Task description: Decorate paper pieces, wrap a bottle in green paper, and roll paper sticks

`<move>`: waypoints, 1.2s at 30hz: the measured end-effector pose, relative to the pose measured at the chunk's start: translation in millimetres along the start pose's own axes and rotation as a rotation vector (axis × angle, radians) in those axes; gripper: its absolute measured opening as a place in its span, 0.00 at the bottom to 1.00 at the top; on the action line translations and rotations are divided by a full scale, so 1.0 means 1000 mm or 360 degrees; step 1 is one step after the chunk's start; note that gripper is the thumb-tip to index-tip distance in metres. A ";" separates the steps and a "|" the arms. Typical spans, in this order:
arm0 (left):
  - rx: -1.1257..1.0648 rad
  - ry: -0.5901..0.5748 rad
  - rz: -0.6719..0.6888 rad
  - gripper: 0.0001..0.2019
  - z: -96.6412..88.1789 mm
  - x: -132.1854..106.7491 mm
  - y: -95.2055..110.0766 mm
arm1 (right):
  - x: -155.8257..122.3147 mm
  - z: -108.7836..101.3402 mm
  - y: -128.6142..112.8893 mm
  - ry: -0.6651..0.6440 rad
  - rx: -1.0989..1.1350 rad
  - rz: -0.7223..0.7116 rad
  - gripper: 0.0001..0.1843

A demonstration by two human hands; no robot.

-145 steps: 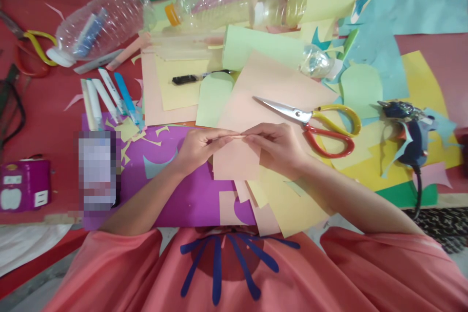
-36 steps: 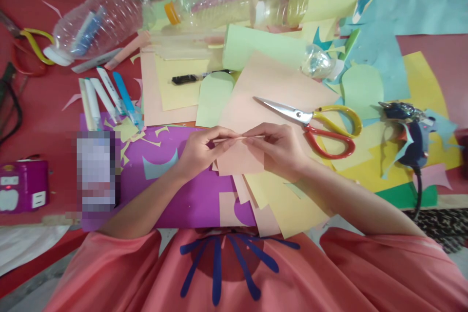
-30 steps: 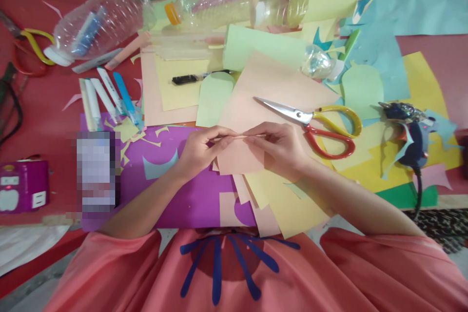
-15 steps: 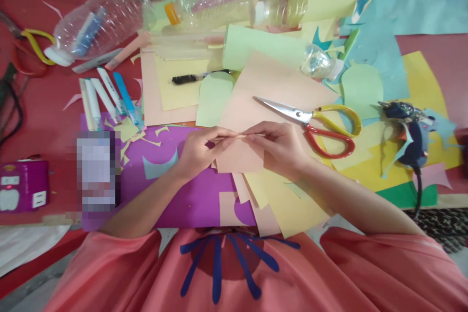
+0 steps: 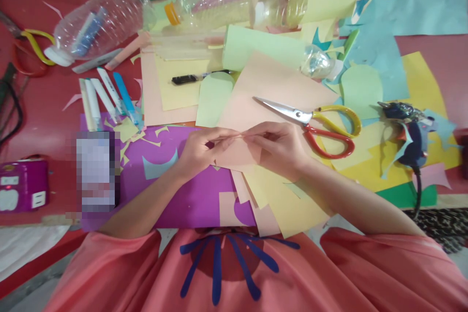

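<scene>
A small peach paper piece (image 5: 237, 153) is pinched along its folded top edge by both hands above the purple sheet (image 5: 183, 190). My left hand (image 5: 203, 148) is closed on the left end of the fold. My right hand (image 5: 280, 146) is closed on the right end. The fingertips almost meet in the middle. Behind the hands lies a larger peach sheet (image 5: 270, 87), and yellow-and-red scissors (image 5: 321, 119) rest on it, just right of my right hand.
Markers (image 5: 107, 97) and a clear plastic bottle (image 5: 98, 22) lie at the left. A black pen (image 5: 190, 78) lies on yellow paper. A blue glue gun (image 5: 411, 131) is at the right. Coloured paper scraps cover the red table (image 5: 44, 102). A purple box (image 5: 24, 185) sits at the left edge.
The visible flap of the peach piece has grown shorter as the fold moved down; both hands stayed in place, still pinching the top edge.
</scene>
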State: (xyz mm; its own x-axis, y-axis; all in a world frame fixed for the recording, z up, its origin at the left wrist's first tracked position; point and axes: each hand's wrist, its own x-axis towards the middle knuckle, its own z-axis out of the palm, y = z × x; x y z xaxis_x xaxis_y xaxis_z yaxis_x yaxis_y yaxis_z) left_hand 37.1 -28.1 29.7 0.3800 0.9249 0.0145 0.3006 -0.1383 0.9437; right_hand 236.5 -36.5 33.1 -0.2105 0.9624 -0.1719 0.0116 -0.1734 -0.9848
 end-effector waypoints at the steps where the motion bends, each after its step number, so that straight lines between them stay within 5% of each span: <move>1: 0.0005 0.0001 -0.0013 0.12 0.000 0.000 0.000 | 0.000 0.000 0.000 0.0006 -0.0011 -0.0003 0.04; 13: 0.0012 0.0009 -0.0056 0.11 -0.001 0.000 0.003 | 0.001 -0.002 -0.004 -0.0028 -0.0091 -0.0105 0.05; 19: 0.0050 0.0075 0.0024 0.09 0.000 -0.001 0.001 | 0.001 -0.001 -0.001 -0.0027 -0.0023 0.0136 0.12; 36: 0.0018 0.0140 -0.0017 0.11 0.001 0.000 -0.002 | 0.001 0.000 -0.009 0.0012 -0.0154 0.0037 0.05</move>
State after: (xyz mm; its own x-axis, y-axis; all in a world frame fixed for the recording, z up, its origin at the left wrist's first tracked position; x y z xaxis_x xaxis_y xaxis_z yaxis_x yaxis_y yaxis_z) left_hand 37.1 -28.4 27.3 0.2987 0.9537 0.0337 0.3142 -0.1316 0.9402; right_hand 236.4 -33.7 41.8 -0.2016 0.9600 -0.1945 0.1107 -0.1750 -0.9783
